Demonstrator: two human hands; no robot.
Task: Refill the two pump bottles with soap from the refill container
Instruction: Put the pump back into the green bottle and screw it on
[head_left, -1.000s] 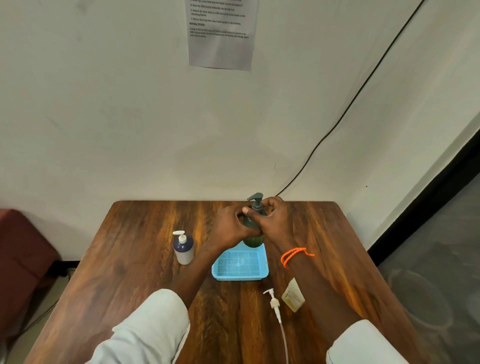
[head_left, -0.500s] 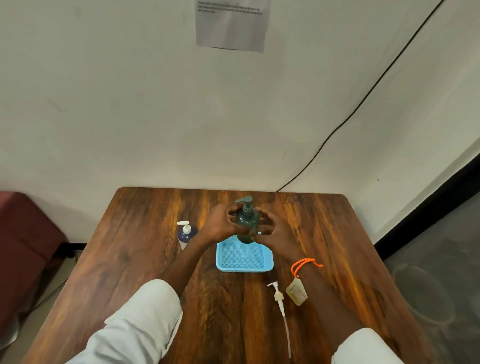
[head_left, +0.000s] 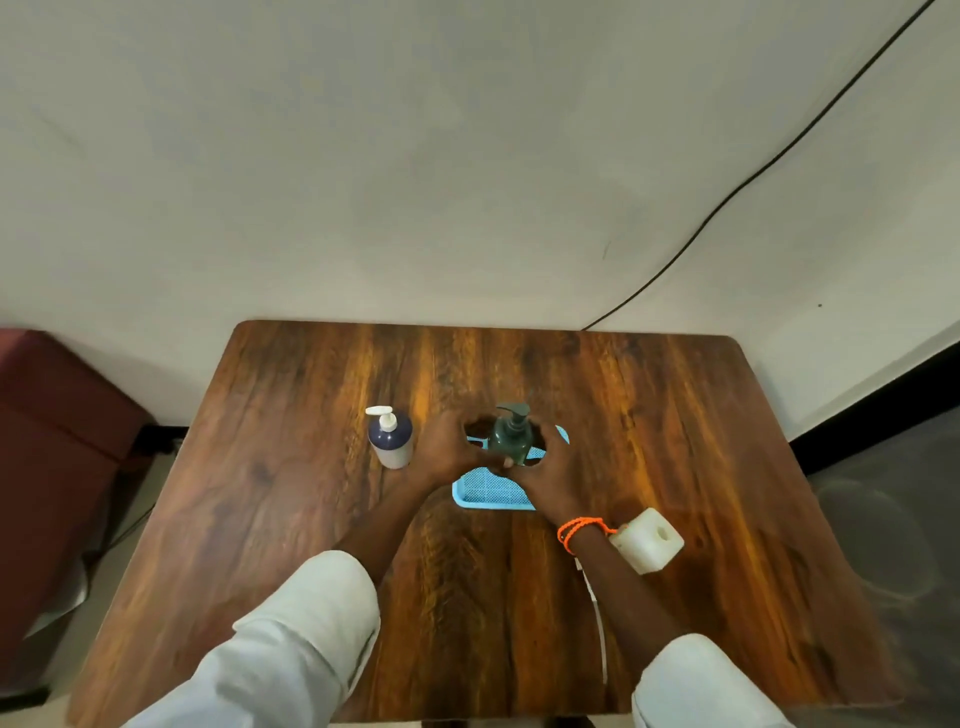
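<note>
A dark green pump bottle (head_left: 511, 436) stands upright over the far end of a blue mesh tray (head_left: 488, 493). My left hand (head_left: 449, 452) and my right hand (head_left: 553, 473) curl round its lower body from either side, and their fingertips meet in front of it. A navy bottle with a white pump (head_left: 390, 439) stands on the table just left of my left hand, apart from it. The white refill container (head_left: 647, 540) lies beside my right wrist. Whether the green bottle's base touches the tray is hidden by my hands.
A loose white pump tube (head_left: 600, 623) lies on the wooden table (head_left: 291, 493), partly under my right forearm. A wall runs along the table's far edge, with a black cable (head_left: 727, 197) on it. A dark red seat (head_left: 52, 441) stands to the left.
Both hands slid from the green bottle's neck down to its lower body and kept hold of it over the tray. The camera tilted downward.
</note>
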